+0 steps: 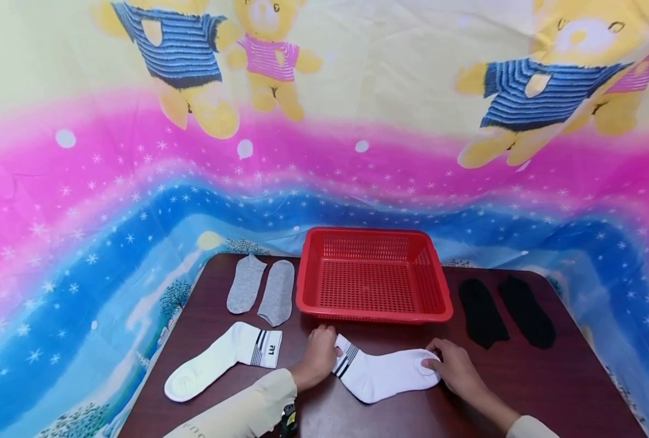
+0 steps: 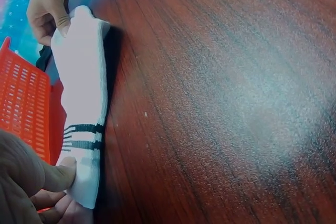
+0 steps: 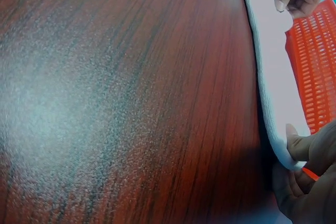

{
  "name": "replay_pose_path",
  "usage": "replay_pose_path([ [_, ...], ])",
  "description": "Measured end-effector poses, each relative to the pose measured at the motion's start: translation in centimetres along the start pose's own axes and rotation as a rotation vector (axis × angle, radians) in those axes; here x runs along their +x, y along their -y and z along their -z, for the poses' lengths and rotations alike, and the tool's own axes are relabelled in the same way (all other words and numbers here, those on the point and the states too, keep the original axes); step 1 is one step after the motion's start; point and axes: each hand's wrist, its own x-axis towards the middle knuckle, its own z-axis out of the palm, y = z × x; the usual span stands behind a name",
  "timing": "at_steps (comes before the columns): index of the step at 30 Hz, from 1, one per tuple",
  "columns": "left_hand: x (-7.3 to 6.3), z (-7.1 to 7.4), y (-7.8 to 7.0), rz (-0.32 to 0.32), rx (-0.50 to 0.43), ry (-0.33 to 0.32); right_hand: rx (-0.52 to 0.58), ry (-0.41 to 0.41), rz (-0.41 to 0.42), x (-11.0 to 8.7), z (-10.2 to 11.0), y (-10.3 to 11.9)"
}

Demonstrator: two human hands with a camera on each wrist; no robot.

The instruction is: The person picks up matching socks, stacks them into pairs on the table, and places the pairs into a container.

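Note:
A white ankle sock (image 1: 387,374) with dark stripes at its cuff stretches between both hands, close over the table in front of the basket. My left hand (image 1: 317,359) pinches the striped cuff, the thumb (image 2: 64,174) lying on top of the fabric. At the toe end, my right hand (image 1: 455,368) pinches the sock between thumb (image 3: 298,145) and fingers beneath. A matching white sock (image 1: 222,359) lies flat to the left, its cuff pointing toward the left hand.
Behind the held sock stands a red perforated plastic basket (image 1: 309,313). Two grey socks (image 1: 246,283) lie left of it and two black socks (image 1: 482,310) right of it. The dark wood table (image 1: 565,389) ends at a printed cloth backdrop (image 1: 324,164).

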Motion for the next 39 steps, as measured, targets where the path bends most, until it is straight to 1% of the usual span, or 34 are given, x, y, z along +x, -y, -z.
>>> replay_pose_path([
  [3, -0.1, 0.3, 0.0, 0.015, -0.013, 0.021, 0.004, 0.002, -0.004, 0.0, -0.1, 0.2],
  [5, -0.2, 0.5, 0.1, 0.020, -0.009, 0.030, -0.008, -0.012, 0.016, 0.1, 0.0, 0.6],
  [7, -0.3, 0.8, 0.1, 0.011, -0.004, 0.033, -0.045, -0.039, 0.051, 0.1, 0.0, 1.3],
  [11, -0.6, 1.7, 0.5, -0.012, -0.011, 0.033, -0.186, -0.133, 0.139, -0.3, 0.2, 3.0],
  [14, -1.2, 2.9, 1.2, 0.006, -0.051, 0.049, -0.285, -0.177, 0.198, -1.0, 0.0, 4.4],
  [16, -1.7, 3.9, 1.7, 0.039, -0.071, 0.063, -0.310, -0.184, 0.236, -1.5, -0.1, 5.3],
  [18, -2.0, 5.0, 2.2, 0.070, -0.075, 0.073, -0.296, -0.175, 0.256, -1.9, -0.3, 6.2],
  [20, -2.3, 6.1, 2.7, 0.101, -0.060, 0.081, -0.245, -0.153, 0.252, -2.2, -0.3, 7.3],
  [23, -2.6, 7.6, 3.4, 0.166, -0.037, 0.087, -0.140, -0.110, 0.234, -2.3, -0.3, 9.1],
  [26, -3.0, 9.2, 4.5, 0.222, -0.049, 0.062, -0.054, -0.070, 0.252, -2.1, -0.3, 10.9],
  [29, -3.8, 11.0, 6.0, 0.305, -0.045, 0.004, -0.008, -0.049, 0.295, -1.6, -0.4, 12.5],
  [31, -4.3, 12.1, 7.2, 0.377, -0.024, -0.019, -0.004, -0.046, 0.321, -1.2, -0.4, 13.4],
  [32, -4.7, 12.6, 7.9, 0.421, -0.014, -0.021, -0.004, -0.044, 0.327, -1.1, -0.4, 13.8],
  [34, -5.4, 13.6, 9.1, 0.493, 0.010, -0.005, 0.003, -0.034, 0.342, -0.7, -0.4, 14.4],
  [35, -5.8, 14.0, 9.7, 0.518, 0.018, 0.007, 0.007, -0.027, 0.348, -0.5, -0.5, 14.7],
  [39, -7.3, 15.4, 12.0, 0.584, 0.068, 0.043, 0.036, 0.034, 0.383, 0.3, -1.1, 15.9],
])
